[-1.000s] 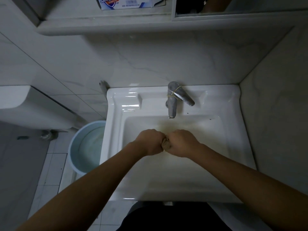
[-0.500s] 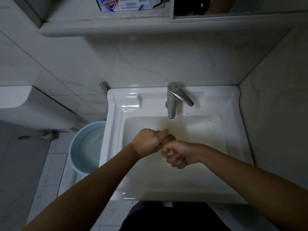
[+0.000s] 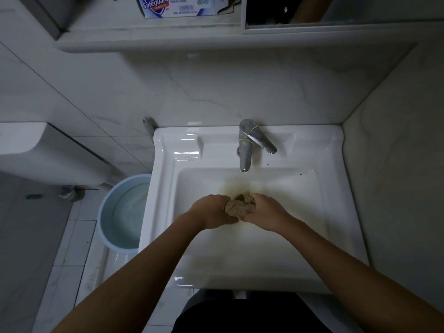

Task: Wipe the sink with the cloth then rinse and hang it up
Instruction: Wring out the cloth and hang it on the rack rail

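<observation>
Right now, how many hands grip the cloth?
2. The left hand grips the bunched tan cloth at its left end, the right hand at its right end, over the white ceramic sink. None hidden.

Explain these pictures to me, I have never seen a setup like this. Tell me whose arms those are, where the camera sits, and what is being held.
There is no machine here. The two arms belong to a person who wears a single wide-angle camera on the head, so every picture looks forward and down from that person's own eyes. The left hand and the right hand meet over a white sink and together grip a bunched tan cloth, one hand at each end. Behind them a metal faucet stands on the back of the sink, and the basin under it has a yellowish stain. I cannot make out a stream of water. On the floor to the left is a pale blue bucket, and a soap box lies on the shelf above.
</observation>
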Available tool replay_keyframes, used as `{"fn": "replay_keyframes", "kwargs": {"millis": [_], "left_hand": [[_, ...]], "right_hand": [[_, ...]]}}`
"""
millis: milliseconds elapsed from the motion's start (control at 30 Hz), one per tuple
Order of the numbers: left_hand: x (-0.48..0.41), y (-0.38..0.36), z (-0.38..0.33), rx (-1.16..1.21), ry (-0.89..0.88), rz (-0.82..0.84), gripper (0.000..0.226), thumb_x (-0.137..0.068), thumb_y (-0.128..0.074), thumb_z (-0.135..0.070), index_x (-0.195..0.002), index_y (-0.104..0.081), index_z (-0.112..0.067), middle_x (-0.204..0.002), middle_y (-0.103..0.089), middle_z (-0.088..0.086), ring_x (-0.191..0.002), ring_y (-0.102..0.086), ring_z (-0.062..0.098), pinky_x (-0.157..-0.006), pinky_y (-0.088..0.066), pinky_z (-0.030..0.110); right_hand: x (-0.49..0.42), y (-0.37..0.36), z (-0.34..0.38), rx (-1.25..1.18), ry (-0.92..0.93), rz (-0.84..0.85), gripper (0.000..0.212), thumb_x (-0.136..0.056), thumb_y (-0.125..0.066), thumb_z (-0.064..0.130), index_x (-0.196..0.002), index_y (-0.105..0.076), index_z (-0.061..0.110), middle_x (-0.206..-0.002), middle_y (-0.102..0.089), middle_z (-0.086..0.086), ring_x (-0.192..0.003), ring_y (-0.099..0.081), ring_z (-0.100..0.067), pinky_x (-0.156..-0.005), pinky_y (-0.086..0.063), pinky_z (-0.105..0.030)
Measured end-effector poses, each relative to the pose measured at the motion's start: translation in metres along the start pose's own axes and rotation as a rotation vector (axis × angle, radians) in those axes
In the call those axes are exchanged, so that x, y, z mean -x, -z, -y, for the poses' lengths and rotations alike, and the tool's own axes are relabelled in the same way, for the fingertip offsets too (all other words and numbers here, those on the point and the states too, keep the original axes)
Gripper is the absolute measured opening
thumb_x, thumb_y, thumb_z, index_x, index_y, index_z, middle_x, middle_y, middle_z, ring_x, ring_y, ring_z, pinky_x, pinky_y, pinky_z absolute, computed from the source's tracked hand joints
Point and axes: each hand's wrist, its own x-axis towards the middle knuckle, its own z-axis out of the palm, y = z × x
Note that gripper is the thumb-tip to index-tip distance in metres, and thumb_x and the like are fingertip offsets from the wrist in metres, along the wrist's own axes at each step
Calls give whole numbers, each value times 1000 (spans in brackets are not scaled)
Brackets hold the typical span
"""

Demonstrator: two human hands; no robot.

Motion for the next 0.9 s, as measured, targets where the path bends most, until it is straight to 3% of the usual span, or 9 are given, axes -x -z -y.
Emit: {"fn": "replay_keyframes", "kwargs": {"millis": [100, 167, 267, 367, 533, 700, 800, 900], "left_hand": [[9, -7, -5, 421, 80, 102, 19, -83, -79, -34, -81, -62, -25, -76, -62, -6, -71, -58, 13, -57, -43, 22], [17, -18, -6, 663, 134, 105, 18, -84, -79, -27, -93, -66, -17, -80, -66, -1, -69, -61, 13, -52, -47, 22], [29, -40, -8, 1071, 256, 55, 33, -85, -77, -14, -114, -65, -2, -95, -72, 11, -79, -69, 16, -66, -59, 28], [42, -61, -12, 1291, 338, -31, 32, -85, -77, -12, -114, -68, 0, -106, -76, 19, -86, -72, 21, -78, -62, 34], [60, -83, -23, 1392, 420, -259, 43, -81, -83, -24, -114, -64, -4, -101, -78, 15, -86, -75, 25, -78, -62, 40], [76, -85, -36, 1487, 433, -505, 39, -81, -82, -10, -112, -59, -1, -106, -75, 20, -97, -75, 31, -76, -63, 39], [88, -86, -33, 1287, 410, -578, 35, -81, -81, -7, -108, -59, -6, -103, -74, 19, -94, -74, 31, -72, -63, 34], [101, -87, -29, 1065, 352, -588, 42, -78, -84, -11, -111, -58, -13, -93, -74, 9, -80, -73, 18, -66, -59, 27]], "right_hand": [[4, -12, -16, -90, -37, 0, 55, -75, -78, 46, -119, -57, 20, -111, -65, 6, -103, -62, -19, -86, -50, -32], [10, -26, -24, -204, -57, -5, 68, -66, -76, 53, -122, -56, 21, -118, -68, 6, -106, -64, -17, -90, -54, -36], [20, -49, -37, -363, -90, -50, 64, -62, -74, 58, -114, -57, 25, -107, -70, 8, -98, -67, -15, -86, -57, -41], [33, -66, -43, -483, -77, -106, 47, -73, -77, 46, -111, -58, 25, -105, -71, 10, -98, -67, -12, -90, -56, -43], [42, -62, -45, -474, -25, -165, 44, -74, -81, 42, -107, -57, 25, -102, -71, 12, -94, -68, -9, -86, -57, -38], [50, -53, -43, -468, 96, -155, 36, -75, -80, 43, -102, -60, 29, -93, -69, 15, -83, -63, 5, -74, -51, -21], [50, -53, -48, -452, 98, -101, 52, -73, -70, 61, -114, -62, 30, -106, -68, 15, -100, -65, -4, -87, -55, -29], [52, -53, -51, -352, 137, -114, 65, -78, -76, 48, -134, -53, 28, -124, -62, 11, -115, -57, -8, -99, -50, -34]]}}
